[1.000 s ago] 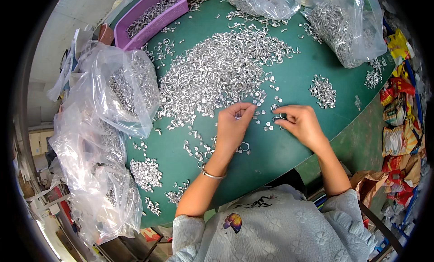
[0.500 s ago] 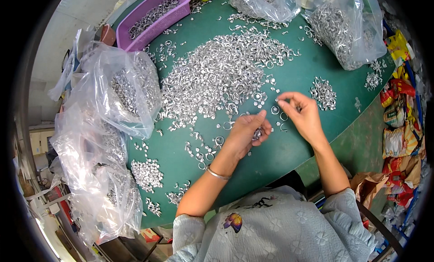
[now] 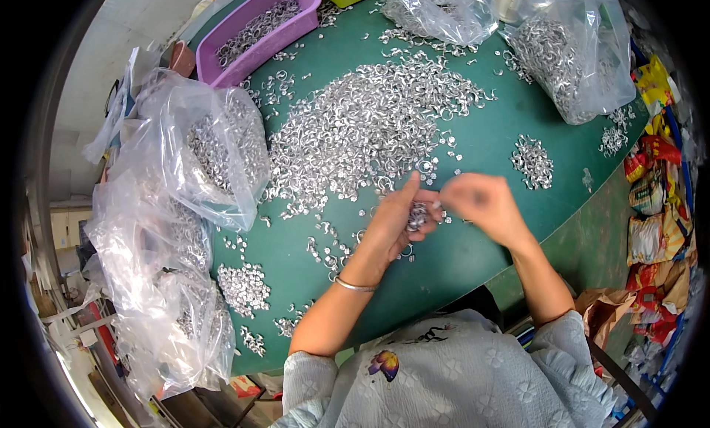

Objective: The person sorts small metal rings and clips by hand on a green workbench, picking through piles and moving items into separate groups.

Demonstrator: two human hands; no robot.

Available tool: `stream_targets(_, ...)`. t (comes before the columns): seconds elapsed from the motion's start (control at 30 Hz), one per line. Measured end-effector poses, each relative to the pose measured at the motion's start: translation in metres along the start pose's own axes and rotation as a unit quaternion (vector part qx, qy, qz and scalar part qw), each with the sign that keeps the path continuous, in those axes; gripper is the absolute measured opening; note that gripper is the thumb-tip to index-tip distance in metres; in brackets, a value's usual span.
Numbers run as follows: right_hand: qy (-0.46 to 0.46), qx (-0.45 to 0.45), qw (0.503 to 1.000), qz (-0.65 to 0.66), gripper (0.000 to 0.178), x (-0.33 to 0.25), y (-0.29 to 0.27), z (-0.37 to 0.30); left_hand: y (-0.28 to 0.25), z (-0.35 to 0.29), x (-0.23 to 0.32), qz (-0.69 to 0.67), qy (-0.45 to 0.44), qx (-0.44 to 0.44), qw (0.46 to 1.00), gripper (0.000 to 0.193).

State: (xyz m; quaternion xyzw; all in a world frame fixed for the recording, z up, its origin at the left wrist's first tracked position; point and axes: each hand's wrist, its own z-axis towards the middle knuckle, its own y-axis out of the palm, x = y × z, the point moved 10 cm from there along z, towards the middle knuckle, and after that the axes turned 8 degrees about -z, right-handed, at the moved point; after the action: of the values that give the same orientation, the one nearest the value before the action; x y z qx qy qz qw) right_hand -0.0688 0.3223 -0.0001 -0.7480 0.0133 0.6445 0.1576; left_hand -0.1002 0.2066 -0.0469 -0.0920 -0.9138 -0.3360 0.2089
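My left hand (image 3: 392, 222) is cupped with its palm up and thumb raised, just below the near edge of a big pile. Small silver metal rings (image 3: 417, 216) lie in its curled fingers. Close to its fingertips is my right hand (image 3: 484, 206), whose fingers are smeared by motion; whether they hold anything does not show. The big pile of silver metal rings and small fittings (image 3: 362, 125) spreads over the green table (image 3: 451, 254). A few loose rings lie around and partly under my left hand.
Smaller heaps of silver pieces sit at the right (image 3: 532, 162) and the near left (image 3: 244, 289). Clear plastic bags of metal parts stand at the left (image 3: 222, 136) and far right (image 3: 603, 77). A purple basket (image 3: 275, 52) is at the far left. Colourful packages (image 3: 654, 158) line the right side.
My right hand has moved left and slightly down, from over the loose rings to beside my left hand's fingers. The left hand has turned its palm further up, showing more metal pieces.
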Motion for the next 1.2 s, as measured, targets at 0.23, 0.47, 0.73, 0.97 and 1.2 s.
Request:
stream_targets(0.23, -0.071, 0.136, 0.972, -0.181, 0.016, -0.016, -0.031, 0.03, -0.006, 0.005, -0.006, -0.066, 0.028, -0.035, 0.997, 0.028)
stream_targets(0.47, -0.118, 0.026, 0.86, -0.495, 0.028, -0.024, 0.017, 0.037, -0.02, -0.014, 0.101, 0.399, 0.412, 0.173, 0.801, 0.023)
stream_targets(0.73, -0.232, -0.026, 0.898, -0.372, 0.017, -0.03, 0.01, -0.012, 0.012, -0.02, 0.08, 0.664, 0.384, 0.175, 0.617, 0.02)
stream_targets(0.97, -0.023, 0.051, 0.906, -0.42, 0.013, -0.025, -0.021, 0.037, -0.008, -0.057, 0.066, 0.607, 0.409, 0.141, 0.666, 0.014)
stream_targets(1.2, -0.132, 0.08, 0.869, -0.471, 0.014, -0.018, -0.007, 0.056, -0.028, -0.029, 0.033, 0.013, 0.128, -0.024, 0.991, 0.022)
